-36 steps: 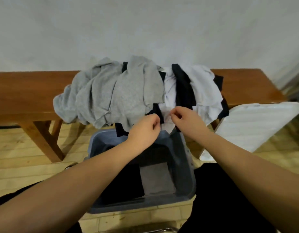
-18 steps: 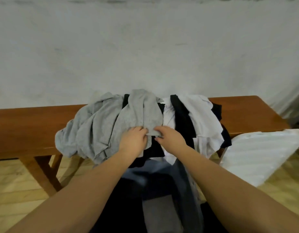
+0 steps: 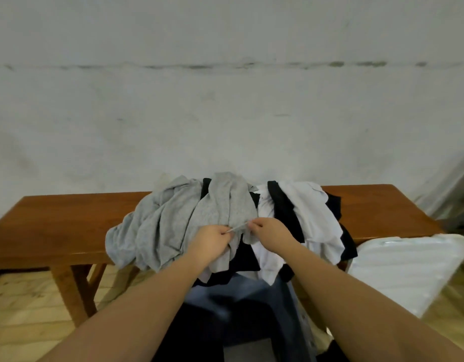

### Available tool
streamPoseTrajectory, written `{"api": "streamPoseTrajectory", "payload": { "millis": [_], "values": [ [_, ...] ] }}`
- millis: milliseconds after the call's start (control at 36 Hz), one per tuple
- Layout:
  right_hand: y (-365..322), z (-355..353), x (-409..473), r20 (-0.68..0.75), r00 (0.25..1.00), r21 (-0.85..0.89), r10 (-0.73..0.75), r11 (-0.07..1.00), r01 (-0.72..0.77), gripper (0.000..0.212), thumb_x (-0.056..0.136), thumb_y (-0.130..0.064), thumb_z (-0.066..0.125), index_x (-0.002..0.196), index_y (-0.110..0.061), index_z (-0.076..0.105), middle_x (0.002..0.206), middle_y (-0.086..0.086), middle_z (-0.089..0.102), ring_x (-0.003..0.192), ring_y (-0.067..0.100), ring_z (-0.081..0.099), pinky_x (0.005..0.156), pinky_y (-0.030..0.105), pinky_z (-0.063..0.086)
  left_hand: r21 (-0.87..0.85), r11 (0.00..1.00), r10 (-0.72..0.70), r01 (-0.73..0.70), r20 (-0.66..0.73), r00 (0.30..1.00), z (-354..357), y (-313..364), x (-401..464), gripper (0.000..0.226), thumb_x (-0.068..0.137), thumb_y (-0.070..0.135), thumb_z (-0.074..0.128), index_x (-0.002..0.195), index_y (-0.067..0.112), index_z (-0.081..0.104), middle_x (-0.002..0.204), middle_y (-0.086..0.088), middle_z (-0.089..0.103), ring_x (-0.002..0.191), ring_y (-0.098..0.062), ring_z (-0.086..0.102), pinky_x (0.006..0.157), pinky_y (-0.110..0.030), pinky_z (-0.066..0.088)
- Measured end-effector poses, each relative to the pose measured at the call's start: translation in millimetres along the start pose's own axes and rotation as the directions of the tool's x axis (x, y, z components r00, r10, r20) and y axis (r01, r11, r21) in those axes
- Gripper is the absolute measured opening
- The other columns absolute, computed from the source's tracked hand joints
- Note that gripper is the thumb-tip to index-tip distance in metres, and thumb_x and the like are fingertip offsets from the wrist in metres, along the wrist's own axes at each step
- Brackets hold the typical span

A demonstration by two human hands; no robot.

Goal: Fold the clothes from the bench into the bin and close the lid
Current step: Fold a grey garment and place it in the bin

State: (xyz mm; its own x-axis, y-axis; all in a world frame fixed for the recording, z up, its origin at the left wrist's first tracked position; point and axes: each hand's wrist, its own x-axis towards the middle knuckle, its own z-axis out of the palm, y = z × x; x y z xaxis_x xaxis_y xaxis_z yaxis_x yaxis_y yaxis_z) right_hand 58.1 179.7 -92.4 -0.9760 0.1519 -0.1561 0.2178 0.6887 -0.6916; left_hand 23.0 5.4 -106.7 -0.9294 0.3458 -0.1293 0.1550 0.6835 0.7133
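Head view: bench holds big clothes pile; bin below, lid off at right. Your left hand and right hand both pinch gray shirt hem. Lift it clear of pile, shake flat, then fold.

Soft even light, edges bowed — slight blur

The surface was smooth, faintly glossy brown wood, and the heaped clothes were soft matt cloth in grey, white and black. The bin looked like dull grey-blue plastic; the lid was ribbed white plastic.
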Motion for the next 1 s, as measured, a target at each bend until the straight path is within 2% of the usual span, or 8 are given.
{"api": "streamPoseTrajectory", "payload": {
  "millis": [139, 222, 333, 417, 500, 667, 778, 1000],
  "values": [
    [-44, -27, -14, -0.137, 0.99, 0.252, -0.021, 0.966, 0.056, 0.033, 0.104, -0.033, 0.042, 0.114, -0.012, 0.065, 0.107, -0.001, 0.062, 0.101, 0.017, 0.056, 0.081, 0.028, 0.039, -0.191, 0.975, 0.074, -0.113, -0.204, 0.976, -36, 40, -15, 0.025, 0.101, 0.029, 0.053, 0.102, 0.021, 0.076, 0.096, 0.006, 0.07, 0.085, -0.006, 0.06, 0.067, -0.009, 0.038],
    [-78, -44, -23, -0.22, 0.972, 0.28, -0.083, 0.949, 0.144, 0.033, 0.105, -0.034, 0.04, 0.113, -0.012, 0.063, 0.109, 0.001, 0.061, 0.104, 0.019, 0.055, 0.089, 0.031, 0.04, -0.348, 0.925, 0.049, -0.155, -0.294, 0.955, -65, 74, -26, 0.024, 0.098, 0.022, 0.054, 0.099, 0.013, 0.076, 0.095, 0.005, 0.071, 0.086, -0.008, 0.06, 0.061, -0.003, 0.038],
    [-116, -72, -40, -0.311, 0.933, 0.269, -0.183, 0.924, 0.271, 0.032, 0.102, -0.042, 0.046, 0.102, -0.015, 0.062, 0.099, 0.0, 0.065, 0.094, 0.016, 0.058, 0.077, 0.029, 0.04, -0.378, 0.891, 0.109, -0.252, -0.36, 0.926, -105, 107, -46, 0.025, 0.098, 0.023, 0.053, 0.1, 0.013, 0.076, 0.099, 0.0, 0.073, 0.088, -0.01, 0.063, 0.07, -0.015, 0.044],
    [-134, -90, -55, -0.261, 0.924, 0.207, -0.281, 0.918, 0.338, 0.022, 0.093, -0.045, 0.059, 0.096, -0.023, 0.058, 0.09, -0.007, 0.065, 0.082, 0.007, 0.059, 0.066, 0.024, 0.042, -0.377, 0.874, 0.159, -0.307, -0.375, 0.913, -129, 121, -58, 0.023, 0.097, 0.022, 0.054, 0.1, 0.017, 0.077, 0.098, 0.004, 0.074, 0.093, -0.01, 0.066, 0.071, -0.009, 0.046],
    [-144, -104, -66, -0.219, 0.906, 0.011, -0.362, 0.928, 0.373, 0.009, 0.088, -0.029, 0.064, 0.093, -0.029, 0.057, 0.088, -0.011, 0.064, 0.082, 0.007, 0.059, 0.064, 0.023, 0.04, -0.357, 0.865, 0.208, -0.353, -0.386, 0.899, -148, 128, -72, 0.023, 0.096, 0.021, 0.054, 0.097, 0.019, 0.076, 0.097, 0.005, 0.074, 0.096, -0.012, 0.067, 0.083, -0.023, 0.049],
    [-136, -123, -83, -0.228, 0.942, -0.078, -0.246, 0.969, 0.234, 0.016, 0.085, -0.013, 0.053, 0.07, -0.018, 0.052, 0.069, -0.001, 0.052, 0.068, 0.018, 0.048, 0.057, 0.029, 0.034, -0.314, 0.864, 0.204, -0.393, -0.495, 0.845, -185, 130, -97, 0.025, 0.096, 0.026, 0.051, 0.102, 0.024, 0.075, 0.107, 0.005, 0.072, 0.105, -0.015, 0.063, 0.1, -0.041, 0.048],
    [-123, -127, -86, -0.215, 0.961, 0.032, -0.176, 0.982, 0.187, 0.013, 0.084, -0.016, 0.053, 0.086, -0.007, 0.062, 0.087, 0.017, 0.065, 0.074, 0.022, 0.056, 0.069, 0.036, 0.049, -0.329, 0.862, 0.191, -0.385, -0.492, 0.849, -198, 126, -111, 0.023, 0.096, 0.028, 0.053, 0.101, 0.027, 0.075, 0.106, 0.006, 0.072, 0.103, -0.017, 0.064, 0.098, -0.044, 0.05],
    [-147, -138, -106, -0.182, 0.944, 0.301, -0.276, 0.898, 0.321, 0.016, 0.095, -0.034, 0.062, 0.093, -0.02, 0.07, 0.094, 0.005, 0.071, 0.086, 0.018, 0.064, 0.082, 0.038, 0.056, -0.39, 0.843, 0.104, -0.371, -0.559, 0.823, -211, 113, -118, 0.022, 0.087, 0.04, 0.057, 0.081, 0.029, 0.075, 0.094, 0.002, 0.074, 0.098, -0.021, 0.067, 0.096, -0.047, 0.05]
  ]
}}
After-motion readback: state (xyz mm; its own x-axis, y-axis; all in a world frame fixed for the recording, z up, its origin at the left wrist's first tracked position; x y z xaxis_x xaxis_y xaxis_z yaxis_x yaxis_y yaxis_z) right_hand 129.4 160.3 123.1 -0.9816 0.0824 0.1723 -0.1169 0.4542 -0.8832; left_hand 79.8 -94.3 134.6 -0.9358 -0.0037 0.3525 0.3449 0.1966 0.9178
